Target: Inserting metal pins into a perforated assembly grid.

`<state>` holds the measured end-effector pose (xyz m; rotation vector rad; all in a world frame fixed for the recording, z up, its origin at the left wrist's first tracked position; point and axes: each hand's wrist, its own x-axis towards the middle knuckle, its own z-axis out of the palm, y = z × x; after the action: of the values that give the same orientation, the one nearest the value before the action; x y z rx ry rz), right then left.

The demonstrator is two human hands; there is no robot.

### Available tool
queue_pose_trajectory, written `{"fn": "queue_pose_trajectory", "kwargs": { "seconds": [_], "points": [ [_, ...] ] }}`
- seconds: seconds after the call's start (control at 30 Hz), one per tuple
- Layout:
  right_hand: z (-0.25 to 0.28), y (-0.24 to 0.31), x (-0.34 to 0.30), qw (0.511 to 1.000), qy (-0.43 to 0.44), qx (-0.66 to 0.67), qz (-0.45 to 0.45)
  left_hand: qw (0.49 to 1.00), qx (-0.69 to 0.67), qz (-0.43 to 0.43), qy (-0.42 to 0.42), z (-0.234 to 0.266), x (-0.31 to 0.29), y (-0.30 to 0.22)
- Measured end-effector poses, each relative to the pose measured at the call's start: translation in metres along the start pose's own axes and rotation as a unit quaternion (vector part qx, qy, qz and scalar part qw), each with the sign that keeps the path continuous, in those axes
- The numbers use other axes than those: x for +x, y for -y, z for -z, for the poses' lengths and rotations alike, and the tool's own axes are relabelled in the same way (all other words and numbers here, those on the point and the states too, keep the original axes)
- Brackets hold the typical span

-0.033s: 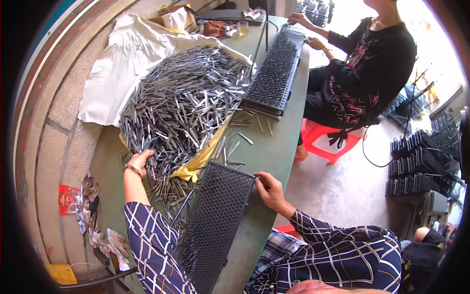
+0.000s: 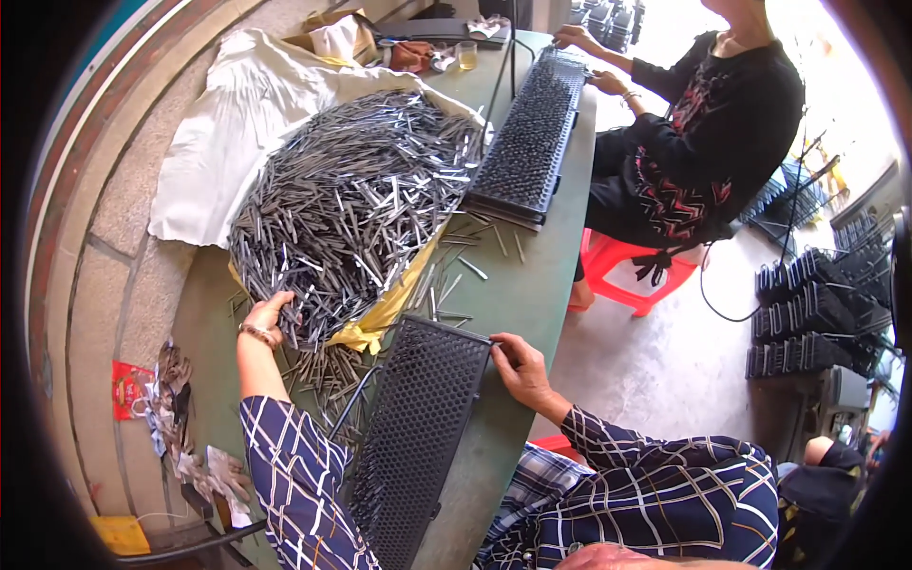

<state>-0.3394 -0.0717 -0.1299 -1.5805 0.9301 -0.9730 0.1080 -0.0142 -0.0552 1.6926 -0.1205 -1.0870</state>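
Observation:
A large heap of thin dark metal rods (image 2: 351, 190) lies on white sheeting with a yellow lower edge. My left hand (image 2: 267, 318) is at the near left side of this heap, its thumb on top and its fingers closed around some rods; the fingertips are hidden among them. Below the heap, a long black tray (image 2: 418, 418) with rows of small holes rests at a slant on the table. Dark rod ends fill part of its near left side. At the far right corner of the tray, my right hand (image 2: 521, 369) pinches the rim between thumb and fingers.
Loose rods (image 2: 328, 375) lie on the green table (image 2: 513, 418). Across it, a person in black (image 2: 703, 133) holds a second black tray (image 2: 532, 133), seated on a red stool (image 2: 617, 275). Stacked black racks (image 2: 803, 313) stand on the floor, and a glass (image 2: 466, 55) sits at the back.

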Motion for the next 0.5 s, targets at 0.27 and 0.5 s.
{"fn": "queue_pose_trajectory", "kwargs": {
  "seconds": [0.27, 0.5],
  "points": [
    [-0.001, 0.004, -0.001, 1.0, 0.007, -0.003, 0.01, 0.945, -0.268, 0.049, 0.182, -0.016, -0.02, -0.005],
    [-0.001, 0.002, 0.0, 1.0, -0.001, -0.002, 0.015, 0.922, -0.37, -0.005, 0.117, -0.057, -0.018, 0.0]
  ]
}}
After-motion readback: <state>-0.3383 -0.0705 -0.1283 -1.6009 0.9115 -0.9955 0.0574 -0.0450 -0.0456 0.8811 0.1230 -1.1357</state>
